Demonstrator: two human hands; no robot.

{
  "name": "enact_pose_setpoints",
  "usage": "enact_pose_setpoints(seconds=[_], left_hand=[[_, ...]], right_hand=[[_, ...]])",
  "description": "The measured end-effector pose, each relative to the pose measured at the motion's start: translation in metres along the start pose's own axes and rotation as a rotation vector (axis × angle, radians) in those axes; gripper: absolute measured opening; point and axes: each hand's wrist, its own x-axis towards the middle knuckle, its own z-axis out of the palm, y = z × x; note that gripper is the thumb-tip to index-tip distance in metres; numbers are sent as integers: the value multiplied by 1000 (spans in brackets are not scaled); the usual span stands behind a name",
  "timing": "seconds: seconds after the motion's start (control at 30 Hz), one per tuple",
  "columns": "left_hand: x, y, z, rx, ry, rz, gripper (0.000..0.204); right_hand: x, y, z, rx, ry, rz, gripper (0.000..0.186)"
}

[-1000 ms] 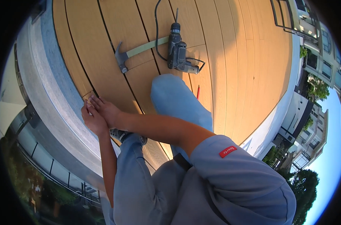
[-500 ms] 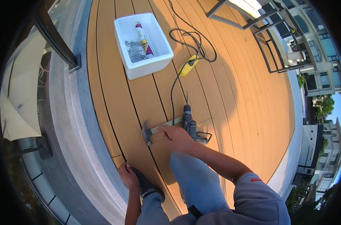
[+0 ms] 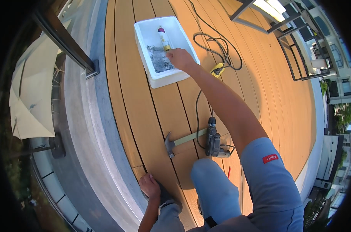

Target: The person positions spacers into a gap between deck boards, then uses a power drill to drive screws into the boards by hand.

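Observation:
My right hand [image 3: 180, 59] reaches over the near right part of a white foam box [image 3: 160, 82]. Its fingers are curled, and whatever they hold, if anything, is hidden. Against the fingers, a white and purple tube [image 3: 162, 37] lies in the box, partly covered by the hand. Next to it is a heap of small grey metal pieces [image 3: 160, 61]. Low beside my shoe, at the edge of the boards, my left hand [image 3: 149, 185] is closed; anything between its fingers cannot be made out. A claw hammer [image 3: 184, 139] with a pale green handle lies on the boards between my hands.
A corded drill [image 3: 213, 142] lies on the decking by the hammer's handle end. Its black cable [image 3: 225, 46] loops past a yellow socket block [image 3: 217, 70]. A red pencil-like stick [image 3: 229, 171] is near my knee. A metal post [image 3: 91, 69] stands left; a dark frame [image 3: 289, 50] stands far right.
My right hand has left the hammer's handle and moved forward to the foam box. The hammer stays on the boards. My left hand remains low by the shoe.

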Motion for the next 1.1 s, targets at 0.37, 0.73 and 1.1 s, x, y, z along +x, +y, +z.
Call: enact_pose_setpoints(seconds=[0.37, 0.73, 1.1], left_hand=[[9, -5, -1, -17, -17, 79, 10], [13, 0, -1, -48, -48, 7, 9], [2, 1, -1, -96, 84, 83, 6]], right_hand=[[76, 16, 58, -669, -530, -181, 18], [76, 27, 75, -619, -478, 4, 20], [17, -21, 3, -403, -50, 36, 18]])
